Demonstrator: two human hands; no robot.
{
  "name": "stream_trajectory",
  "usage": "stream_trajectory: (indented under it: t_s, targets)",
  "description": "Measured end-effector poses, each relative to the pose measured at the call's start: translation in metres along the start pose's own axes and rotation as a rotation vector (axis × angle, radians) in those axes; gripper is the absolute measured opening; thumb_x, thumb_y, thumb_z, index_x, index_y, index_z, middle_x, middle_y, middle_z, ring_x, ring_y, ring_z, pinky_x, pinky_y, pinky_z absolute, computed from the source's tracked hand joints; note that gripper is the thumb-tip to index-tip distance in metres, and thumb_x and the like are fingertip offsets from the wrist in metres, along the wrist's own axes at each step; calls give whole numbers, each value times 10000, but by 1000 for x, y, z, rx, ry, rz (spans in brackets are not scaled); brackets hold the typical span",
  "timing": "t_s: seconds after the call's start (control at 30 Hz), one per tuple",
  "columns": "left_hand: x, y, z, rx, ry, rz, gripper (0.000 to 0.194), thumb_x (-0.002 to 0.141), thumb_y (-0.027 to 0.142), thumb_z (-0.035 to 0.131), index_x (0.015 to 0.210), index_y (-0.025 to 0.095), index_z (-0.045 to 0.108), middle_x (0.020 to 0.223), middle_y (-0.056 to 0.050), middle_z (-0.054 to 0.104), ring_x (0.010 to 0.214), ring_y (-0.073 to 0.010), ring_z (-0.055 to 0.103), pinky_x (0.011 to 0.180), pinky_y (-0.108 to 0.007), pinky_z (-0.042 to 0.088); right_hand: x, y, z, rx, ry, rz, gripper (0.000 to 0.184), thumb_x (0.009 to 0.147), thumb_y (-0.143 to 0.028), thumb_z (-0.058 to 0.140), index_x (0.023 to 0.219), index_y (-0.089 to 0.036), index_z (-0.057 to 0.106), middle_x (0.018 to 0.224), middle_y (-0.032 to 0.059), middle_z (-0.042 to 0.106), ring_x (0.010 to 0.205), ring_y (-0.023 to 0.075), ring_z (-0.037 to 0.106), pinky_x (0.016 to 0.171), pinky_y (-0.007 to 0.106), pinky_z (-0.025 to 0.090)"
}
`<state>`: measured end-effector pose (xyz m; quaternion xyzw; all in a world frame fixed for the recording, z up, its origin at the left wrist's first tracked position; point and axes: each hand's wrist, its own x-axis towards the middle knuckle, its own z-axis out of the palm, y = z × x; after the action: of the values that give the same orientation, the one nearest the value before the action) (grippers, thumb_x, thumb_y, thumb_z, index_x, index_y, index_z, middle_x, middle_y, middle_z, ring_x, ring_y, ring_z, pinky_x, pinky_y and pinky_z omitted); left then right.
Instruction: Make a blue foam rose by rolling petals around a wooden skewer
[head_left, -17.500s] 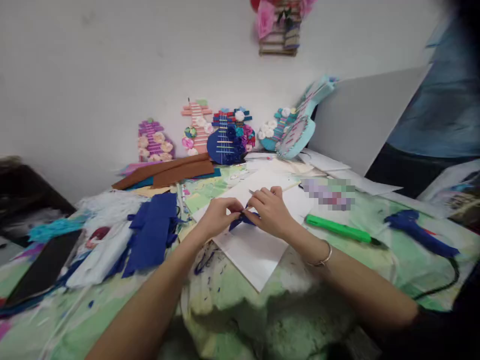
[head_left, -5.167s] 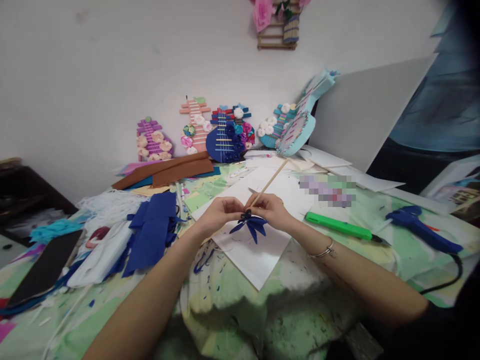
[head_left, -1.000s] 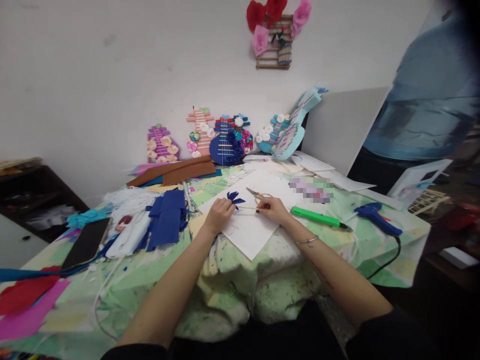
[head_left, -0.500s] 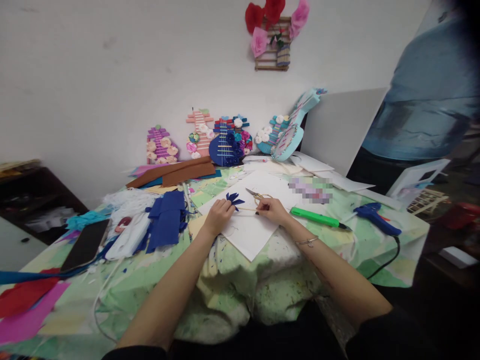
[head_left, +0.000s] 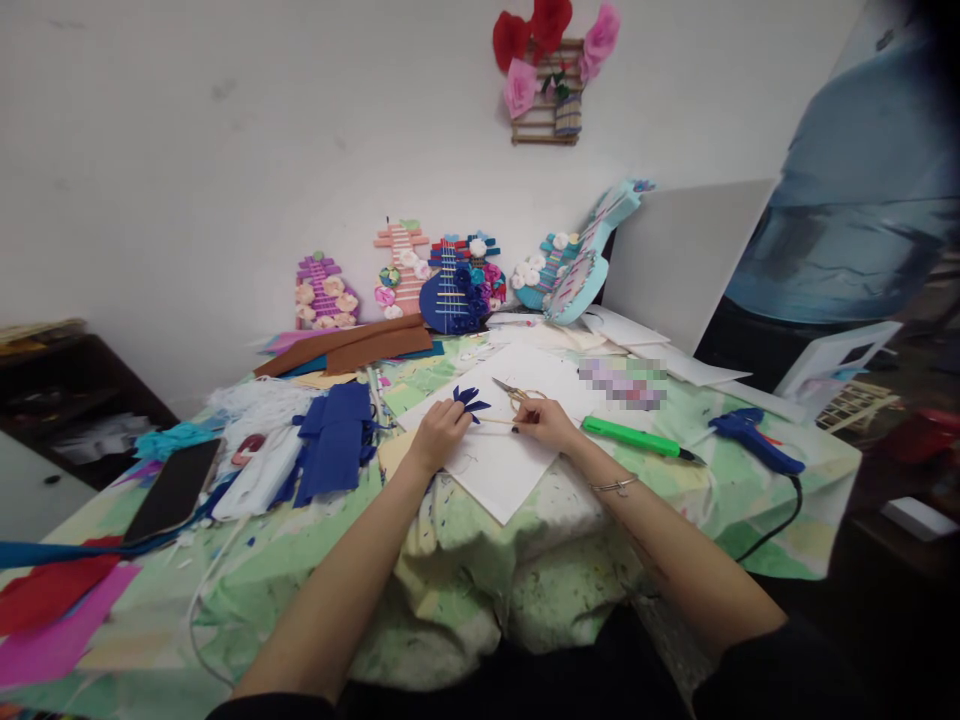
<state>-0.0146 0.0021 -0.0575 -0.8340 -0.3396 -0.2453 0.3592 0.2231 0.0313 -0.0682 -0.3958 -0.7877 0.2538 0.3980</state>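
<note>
Thru the head cam, I'm seeing a dark shelf [head_left: 56, 385] standing at the L edge, mid-height. In the lower L, a red sheet [head_left: 56, 592] is lying by a pink sheet [head_left: 67, 632]. Up & R of them, a black phone [head_left: 172, 488] is resting near a white strip [head_left: 259, 476]. Blue cloth pcs [head_left: 332, 440] are lying just R of that, w/ brown sheets [head_left: 360, 348] sitting behind. A purple toy guitar [head_left: 321, 288] is leaning on the wall above.

Near the ctr, I'm seeing the L hand [head_left: 441, 432] closing its fingers on the blue petals [head_left: 469, 402], which are poking out past them. A thin stick [head_left: 496, 420] is running from there to the R hand [head_left: 545, 420], whose fingertips are pinching its R end. Both hands are working over white paper [head_left: 502, 485]. Gold-handled scissors [head_left: 517, 391] are lying just above the stick, touching or nearly touching the R hand; I can't tell.

R of ctr, a lt-blue guitar [head_left: 592, 268] is leaning by a gray board [head_left: 679, 260]. Below, a green cutter [head_left: 634, 436] is lying near the R hand. Farther R, a blue glue gun [head_left: 757, 440] is resting w/ its cord hanging down. In the upper R, a big blue jug [head_left: 855, 210] is standing.
</note>
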Motion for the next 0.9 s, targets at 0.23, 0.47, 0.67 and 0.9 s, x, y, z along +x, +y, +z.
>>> stream_trajectory:
  t_s: [0.23,0.47,0.67,0.9]
  targets:
    - [0,0,-1,-12,-19,-7,281,910,143,375,699,173,559,706,-80,569,692,-201,510,637,-333,358,0,0,0,-5,-3,-6,104,656,-218,664,610,-164,587,574,-16,549,537,106,465,521,223,340]
    - [0,1,-1,-10,-29,-14,270,903,141,389,695,174,556,704,-77,571,682,-196,510,637,-326,367,-1,-3,-1,0,-9,-13,92,652,-191,649,597,-161,582,573,-15,553,542,107,470,527,223,346]
    - [-1,1,1,0,-23,-19,252,892,140,418,682,173,553,698,-69,572,674,-190,511,638,-318,372,-1,-3,-1,9,-19,-16,80,640,-176,642,589,-158,584,561,-18,543,536,104,460,524,222,342]
    - [-1,0,2,-20,-19,-24,263,900,142,406,677,175,542,696,-73,575,677,-192,518,636,-320,371,-1,-2,-1,3,-11,-24,85,639,-177,649,585,-161,585,561,-17,548,547,106,456,530,222,336]
